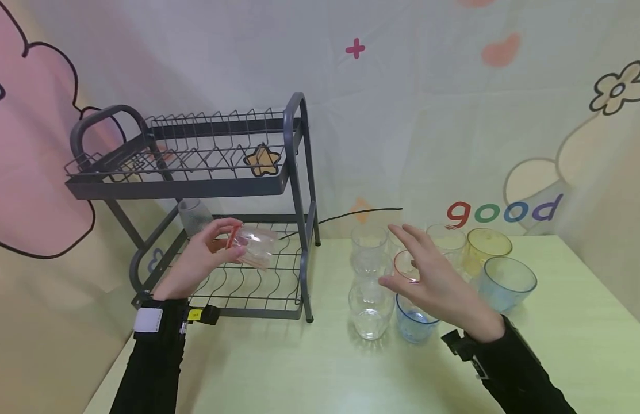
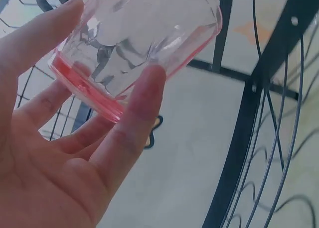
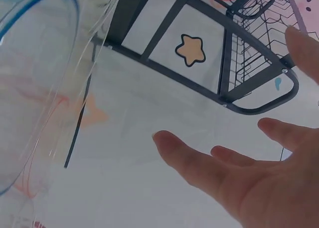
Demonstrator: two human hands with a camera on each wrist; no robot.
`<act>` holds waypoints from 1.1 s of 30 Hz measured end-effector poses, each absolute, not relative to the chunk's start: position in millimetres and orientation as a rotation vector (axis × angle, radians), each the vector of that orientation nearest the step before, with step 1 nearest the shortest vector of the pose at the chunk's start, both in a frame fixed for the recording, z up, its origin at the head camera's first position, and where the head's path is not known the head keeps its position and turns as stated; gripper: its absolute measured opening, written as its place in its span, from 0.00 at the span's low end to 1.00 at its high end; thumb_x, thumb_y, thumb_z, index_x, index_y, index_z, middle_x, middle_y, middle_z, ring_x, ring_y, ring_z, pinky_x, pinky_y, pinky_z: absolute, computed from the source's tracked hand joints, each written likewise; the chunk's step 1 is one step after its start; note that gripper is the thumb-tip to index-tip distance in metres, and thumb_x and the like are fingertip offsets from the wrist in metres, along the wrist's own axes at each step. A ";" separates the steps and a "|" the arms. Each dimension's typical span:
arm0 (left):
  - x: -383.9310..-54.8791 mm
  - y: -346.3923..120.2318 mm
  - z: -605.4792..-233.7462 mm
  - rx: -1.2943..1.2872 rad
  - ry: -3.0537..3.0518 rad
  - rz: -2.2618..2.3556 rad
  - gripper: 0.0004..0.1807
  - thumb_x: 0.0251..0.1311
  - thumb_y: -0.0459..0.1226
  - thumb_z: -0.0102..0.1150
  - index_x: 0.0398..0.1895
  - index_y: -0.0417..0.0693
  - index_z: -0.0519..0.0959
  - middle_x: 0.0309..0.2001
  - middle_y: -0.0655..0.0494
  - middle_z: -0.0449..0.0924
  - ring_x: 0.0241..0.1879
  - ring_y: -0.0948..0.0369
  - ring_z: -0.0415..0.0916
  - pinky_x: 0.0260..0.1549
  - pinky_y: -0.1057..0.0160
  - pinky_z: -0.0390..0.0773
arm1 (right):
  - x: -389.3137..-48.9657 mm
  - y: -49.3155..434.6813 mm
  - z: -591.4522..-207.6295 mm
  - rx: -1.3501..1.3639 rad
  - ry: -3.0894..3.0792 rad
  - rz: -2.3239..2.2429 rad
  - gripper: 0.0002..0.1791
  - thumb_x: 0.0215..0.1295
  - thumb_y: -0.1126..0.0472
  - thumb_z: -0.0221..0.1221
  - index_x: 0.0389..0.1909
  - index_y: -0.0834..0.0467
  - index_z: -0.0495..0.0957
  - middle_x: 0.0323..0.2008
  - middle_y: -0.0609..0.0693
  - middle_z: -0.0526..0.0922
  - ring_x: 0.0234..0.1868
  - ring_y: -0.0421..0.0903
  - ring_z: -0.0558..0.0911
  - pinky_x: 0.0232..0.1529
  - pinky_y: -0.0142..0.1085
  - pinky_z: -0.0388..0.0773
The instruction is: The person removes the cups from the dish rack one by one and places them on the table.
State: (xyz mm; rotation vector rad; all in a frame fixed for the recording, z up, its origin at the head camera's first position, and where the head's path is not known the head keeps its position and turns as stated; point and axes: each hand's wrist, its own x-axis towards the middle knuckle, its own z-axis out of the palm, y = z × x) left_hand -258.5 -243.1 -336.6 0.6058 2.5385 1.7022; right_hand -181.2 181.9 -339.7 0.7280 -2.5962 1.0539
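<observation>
My left hand (image 1: 198, 259) grips a clear pink-tinted glass (image 1: 255, 246) by its base, tipped on its side over the lower shelf of the dark dish rack (image 1: 263, 185). In the left wrist view, thumb and fingers curl round the reddish base of that glass (image 2: 134, 44). Another clear glass (image 1: 194, 215) stands at the left of the lower shelf. My right hand (image 1: 433, 276) hovers over the group of glasses with fingers spread, holding nothing. Below it are a blue-rimmed glass (image 1: 415, 322) and a red-rimmed glass (image 1: 405, 264), partly hidden by the hand.
Clear glasses (image 1: 370, 313) stand left of the right hand. A yellow glass (image 1: 487, 247) and a light-blue glass (image 1: 508, 284) are at the right of the pale table (image 1: 278, 368). Behind hangs a printed cloth (image 1: 402, 126); a dark cord (image 1: 361, 211) runs near the rack.
</observation>
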 end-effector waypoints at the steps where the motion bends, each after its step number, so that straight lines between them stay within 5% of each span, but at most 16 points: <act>1: -256.0 -240.5 -337.1 0.625 2.520 1.711 0.32 0.63 0.40 0.64 0.68 0.50 0.63 0.66 0.46 0.62 0.60 0.44 0.69 0.51 0.48 0.77 | -180.9 179.4 -339.5 0.744 -2.585 1.081 0.47 0.63 0.49 0.66 0.77 0.53 0.51 0.73 0.61 0.51 0.68 0.62 0.63 0.54 0.56 0.75; 19: -229.9 -187.8 -331.2 0.768 2.231 1.946 0.30 0.63 0.33 0.64 0.66 0.53 0.63 0.68 0.49 0.60 0.62 0.45 0.67 0.54 0.50 0.76 | -182.5 132.6 -299.2 0.926 -2.454 1.247 0.49 0.59 0.50 0.69 0.77 0.47 0.52 0.76 0.46 0.49 0.73 0.47 0.54 0.56 0.46 0.76; 25: -230.6 -165.8 -323.9 0.832 2.183 1.997 0.33 0.61 0.34 0.65 0.67 0.47 0.62 0.67 0.49 0.62 0.61 0.45 0.69 0.53 0.48 0.76 | -186.9 122.8 -289.0 0.931 -2.435 1.294 0.50 0.57 0.51 0.71 0.76 0.48 0.53 0.75 0.49 0.51 0.73 0.50 0.55 0.54 0.46 0.77; 33: -230.2 -142.1 -313.4 0.884 2.025 2.143 0.30 0.62 0.30 0.63 0.65 0.50 0.63 0.67 0.46 0.63 0.63 0.46 0.68 0.53 0.48 0.76 | -190.5 115.8 -280.3 0.946 -2.406 1.361 0.50 0.55 0.54 0.72 0.75 0.48 0.55 0.73 0.50 0.54 0.68 0.55 0.62 0.51 0.50 0.78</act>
